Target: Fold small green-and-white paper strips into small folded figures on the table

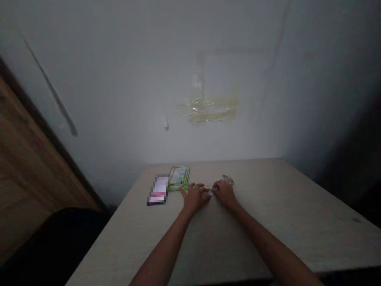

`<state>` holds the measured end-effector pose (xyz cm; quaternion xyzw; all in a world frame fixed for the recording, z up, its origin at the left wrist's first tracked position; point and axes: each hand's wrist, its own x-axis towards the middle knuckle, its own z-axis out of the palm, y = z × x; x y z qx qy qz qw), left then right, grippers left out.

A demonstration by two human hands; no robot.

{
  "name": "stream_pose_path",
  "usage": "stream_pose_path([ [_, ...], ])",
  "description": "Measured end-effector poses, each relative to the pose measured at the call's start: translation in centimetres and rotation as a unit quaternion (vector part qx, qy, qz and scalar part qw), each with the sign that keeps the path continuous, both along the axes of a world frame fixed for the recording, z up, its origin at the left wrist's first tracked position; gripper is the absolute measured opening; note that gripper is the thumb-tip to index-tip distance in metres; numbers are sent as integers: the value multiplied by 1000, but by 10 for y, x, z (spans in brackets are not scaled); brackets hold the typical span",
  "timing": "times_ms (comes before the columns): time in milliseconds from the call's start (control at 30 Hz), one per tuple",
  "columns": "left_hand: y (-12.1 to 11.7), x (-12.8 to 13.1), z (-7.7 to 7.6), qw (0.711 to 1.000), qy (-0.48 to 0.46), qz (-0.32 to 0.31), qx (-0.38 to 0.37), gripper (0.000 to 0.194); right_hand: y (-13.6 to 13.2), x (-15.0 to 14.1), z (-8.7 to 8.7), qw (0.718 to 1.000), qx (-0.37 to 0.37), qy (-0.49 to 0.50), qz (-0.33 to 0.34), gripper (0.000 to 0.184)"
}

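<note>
On the table, a small pale, partly see-through piece (209, 192) lies between my two hands, too small and dim to name. My left hand (195, 198) holds its left side between thumb and fingers, with the little finger stretched out toward the packets. Closed in a pinch, my right hand (224, 194) grips the piece from the right. Green and white flat packets (179, 177) are stacked just beyond my left hand. Behind my right hand lies a small patterned scrap (228, 179), partly covered by the hand.
A phone (158, 190) with a blurred screen lies left of the packets. The pale wooden table (262, 198) meets a grey wall (125, 79) that carries strips of clear tape (208, 109). To the left are a wooden panel (35, 159) and a dark rounded shape (68, 234).
</note>
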<state>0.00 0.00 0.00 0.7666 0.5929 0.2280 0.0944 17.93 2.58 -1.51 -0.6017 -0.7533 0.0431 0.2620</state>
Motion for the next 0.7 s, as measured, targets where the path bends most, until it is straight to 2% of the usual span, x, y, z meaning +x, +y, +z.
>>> stream_pose_path([
  [267, -3, 2, 0, 1000, 12, 3, 22, 28, -5, -3, 4, 1000, 14, 8, -15, 15],
  [467, -3, 6, -1, 999, 16, -6, 46, 23, 0, 2, -5, 1000, 31, 0, 0, 16],
  [600, -4, 8, 1, 996, 45, -6, 73, 23, 4, 6, -10, 998, 39, 45, 21, 12],
  [700, -5, 9, 2, 995, 56, 3, 88, 23, 2, 12, -8, 989, 55, 116, 69, 10],
])
